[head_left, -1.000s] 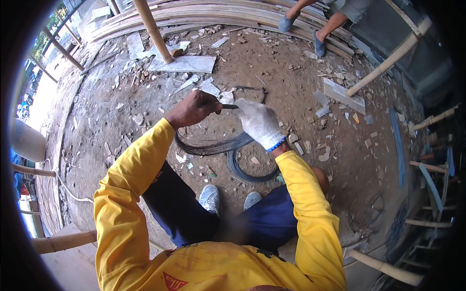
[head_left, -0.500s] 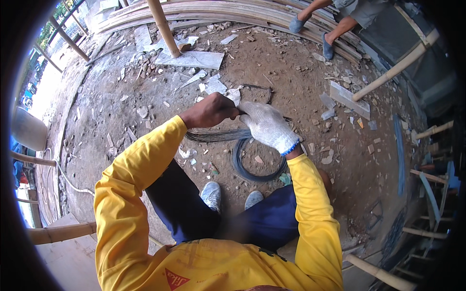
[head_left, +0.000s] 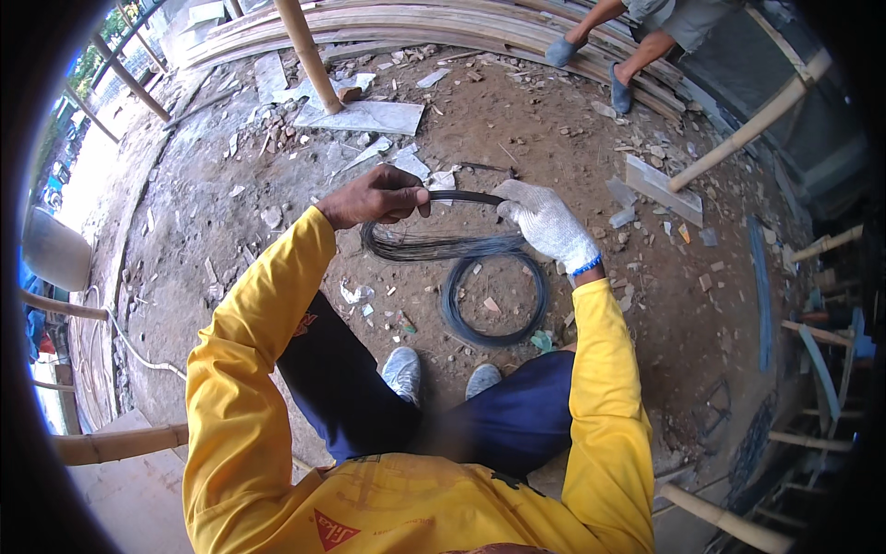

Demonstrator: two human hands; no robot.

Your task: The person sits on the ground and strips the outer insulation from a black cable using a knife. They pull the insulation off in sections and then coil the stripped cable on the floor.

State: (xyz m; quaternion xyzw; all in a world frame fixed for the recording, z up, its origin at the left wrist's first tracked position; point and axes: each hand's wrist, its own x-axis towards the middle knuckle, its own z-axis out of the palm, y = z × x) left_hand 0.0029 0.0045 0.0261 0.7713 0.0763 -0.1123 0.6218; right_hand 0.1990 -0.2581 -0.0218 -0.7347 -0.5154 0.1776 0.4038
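Note:
A bundle of thin dark wire [head_left: 461, 196] is stretched between my two hands. My bare left hand [head_left: 377, 198] pinches one end of the gathered stretch, thumb on top. On the other end closes my right hand [head_left: 546, 222], in a white knitted glove with a blue cuff. From the left hand the bundle bends round, and its loose strands run back to the right, below the held part. Under them a round coil of dark wire [head_left: 449, 309] lies on the dirt in front of my shoes.
Broken tile and rubble litter the dirt floor [head_left: 554, 138]. A bamboo post [head_left: 309, 55] stands on a flat slab [head_left: 369, 115]; another bamboo pole [head_left: 748, 125] leans at right. Stacked boards [head_left: 415, 28] line the back, where a person's legs [head_left: 637, 69] show. A pale bucket [head_left: 55, 247] is at far left.
My hands have moved apart, the left one leftward and the right one rightward, exposing the wire bundle between them. The coil on the ground has stayed put.

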